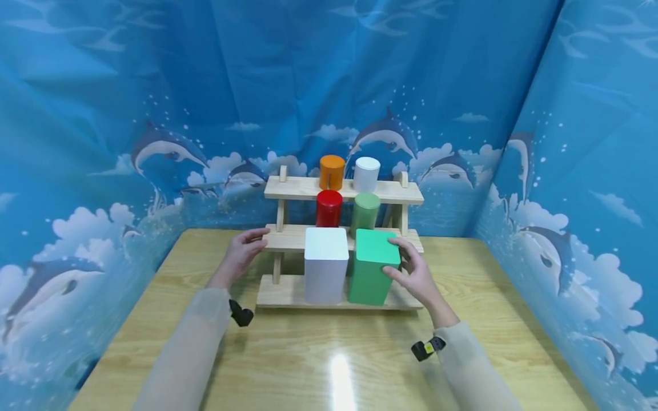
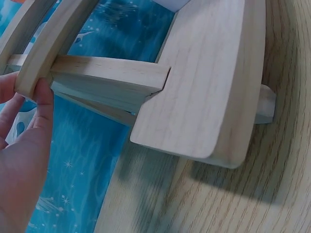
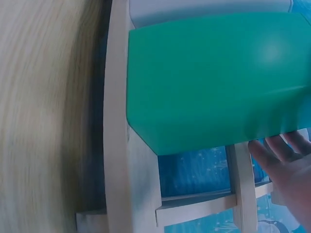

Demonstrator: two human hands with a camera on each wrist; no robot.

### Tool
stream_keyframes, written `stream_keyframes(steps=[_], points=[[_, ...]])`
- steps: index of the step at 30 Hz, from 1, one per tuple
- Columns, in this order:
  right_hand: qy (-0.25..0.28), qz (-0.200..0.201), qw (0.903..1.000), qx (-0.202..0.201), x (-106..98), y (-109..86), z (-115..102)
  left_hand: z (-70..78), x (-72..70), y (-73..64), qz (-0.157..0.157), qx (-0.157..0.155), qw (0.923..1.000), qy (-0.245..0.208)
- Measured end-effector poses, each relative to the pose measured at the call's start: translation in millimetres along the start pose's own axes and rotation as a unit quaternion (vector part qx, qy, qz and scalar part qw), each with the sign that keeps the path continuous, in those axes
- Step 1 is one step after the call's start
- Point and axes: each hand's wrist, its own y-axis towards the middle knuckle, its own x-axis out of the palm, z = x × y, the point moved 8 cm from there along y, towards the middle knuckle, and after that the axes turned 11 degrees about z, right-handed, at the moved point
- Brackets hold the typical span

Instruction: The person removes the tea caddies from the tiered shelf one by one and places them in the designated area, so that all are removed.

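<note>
A three-tier wooden shelf stand [image 1: 288, 235] stands at the back of the table. On its lowest tier are a white box [image 1: 325, 268] and, to the right, a green box [image 1: 372, 274], both upright with rounded corners. My left hand [image 1: 240, 256] is at the left end of the middle tier. In the left wrist view its thumb and fingers pinch the end of that shelf board [image 2: 63, 34]. My right hand [image 1: 415, 273] is at the green box's right side. The right wrist view shows fingertips [image 3: 262, 153] touching that side, spread and fairly straight.
Behind the boxes, a red cylinder [image 1: 329, 209] and a light green cylinder [image 1: 366, 211] stand on the middle tier. An orange cylinder [image 1: 332, 172] and a white cylinder [image 1: 366, 174] are on the top tier. Blue dolphin-print curtains [image 1: 288, 85] border the wooden table [image 1: 288, 359].
</note>
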Motion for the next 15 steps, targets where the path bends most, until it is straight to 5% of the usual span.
stream_keyframes(steps=[9, 15], points=[[0.024, 0.001, 0.9996, 0.017, -3, -6.8, 3, 0.5, 0.2, 0.0, -0.009, 0.001, 0.9999, 0.008], [0.044, 0.007, 0.9986, -0.028, -9, -13.0, 6, 1.5, 2.2, -0.8, -0.006, -0.005, 1.0000, 0.002]])
